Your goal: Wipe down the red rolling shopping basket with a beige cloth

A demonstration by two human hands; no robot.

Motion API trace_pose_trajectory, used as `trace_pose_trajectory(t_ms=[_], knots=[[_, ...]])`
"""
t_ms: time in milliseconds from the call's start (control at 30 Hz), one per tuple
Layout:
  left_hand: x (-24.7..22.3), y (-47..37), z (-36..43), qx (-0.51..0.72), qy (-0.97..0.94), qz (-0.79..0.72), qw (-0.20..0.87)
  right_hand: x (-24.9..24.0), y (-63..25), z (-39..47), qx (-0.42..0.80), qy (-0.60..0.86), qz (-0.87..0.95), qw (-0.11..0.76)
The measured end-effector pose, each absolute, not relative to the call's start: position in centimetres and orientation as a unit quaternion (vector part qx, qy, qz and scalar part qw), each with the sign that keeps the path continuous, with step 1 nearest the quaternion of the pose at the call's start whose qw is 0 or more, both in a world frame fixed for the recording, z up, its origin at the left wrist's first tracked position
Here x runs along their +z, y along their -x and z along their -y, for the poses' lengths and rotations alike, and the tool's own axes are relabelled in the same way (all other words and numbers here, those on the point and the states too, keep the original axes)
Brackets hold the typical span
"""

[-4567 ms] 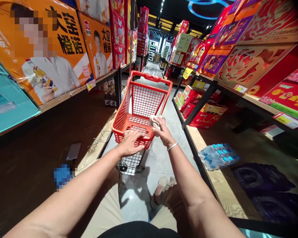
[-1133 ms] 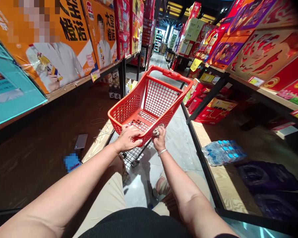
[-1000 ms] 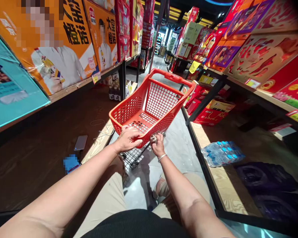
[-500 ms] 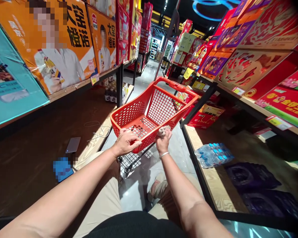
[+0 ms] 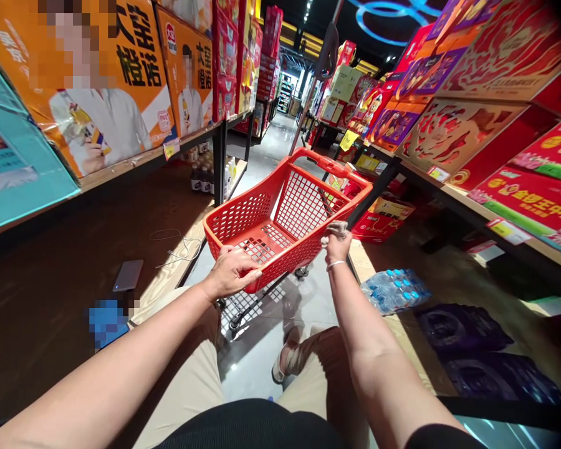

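Orange drink cartons (image 5: 143,100) are stacked on upper left shelf (image 5: 121,171); beneath, flat grey phone-like device (image 5: 128,275) is laid on lower left shelf (image 5: 166,280), thin pale cable (image 5: 185,257) strewn nearby. Red plastic shopping cart (image 5: 245,212), angled between shelves, is clasped at near rim by left hand (image 5: 229,273), fingers curled over edge. Crumpled greyish cloth (image 5: 337,229) is clutched in right hand (image 5: 339,248) beside cart's outer right wall; contact cannot be told. Shrink-wrapped bottles (image 5: 395,292) are set low at right, red boxes (image 5: 535,196) stacked above.
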State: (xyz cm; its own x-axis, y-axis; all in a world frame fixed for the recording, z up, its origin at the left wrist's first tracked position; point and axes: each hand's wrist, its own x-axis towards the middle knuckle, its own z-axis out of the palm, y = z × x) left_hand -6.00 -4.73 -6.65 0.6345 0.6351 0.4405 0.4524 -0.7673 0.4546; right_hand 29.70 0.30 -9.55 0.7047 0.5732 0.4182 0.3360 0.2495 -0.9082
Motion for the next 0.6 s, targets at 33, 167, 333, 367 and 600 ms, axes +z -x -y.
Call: trace_pose_trajectory(t_ms=[33, 167, 333, 367, 600], knots=[[-6.6, 6.1, 4.8, 0.298, -0.892, -0.303, 0.153, -8.8, -30.4, -0.7, 0.072, 0.612, 0.366, 0.698], [-6.6, 6.2, 4.8, 0.288, -0.897, -0.297, 0.155, -10.1, -29.3, -0.3, 0.006, 0.662, 0.369, 0.653], [-5.7, 5.6, 4.9, 0.248, -0.897, -0.344, 0.125, -16.5, -23.3, 3.6, 0.003, 0.661, 0.455, 0.596], [-5.4, 5.3, 5.1, 0.226, -0.899, -0.357, 0.117, -17.2, -22.6, 4.3, 0.006, 0.655, 0.471, 0.591], [-3.0, 1.3, 6.5, 0.185, -0.918, -0.342, 0.077, -11.2, -24.4, 4.6, -0.071, 0.601, 0.504, 0.616]])
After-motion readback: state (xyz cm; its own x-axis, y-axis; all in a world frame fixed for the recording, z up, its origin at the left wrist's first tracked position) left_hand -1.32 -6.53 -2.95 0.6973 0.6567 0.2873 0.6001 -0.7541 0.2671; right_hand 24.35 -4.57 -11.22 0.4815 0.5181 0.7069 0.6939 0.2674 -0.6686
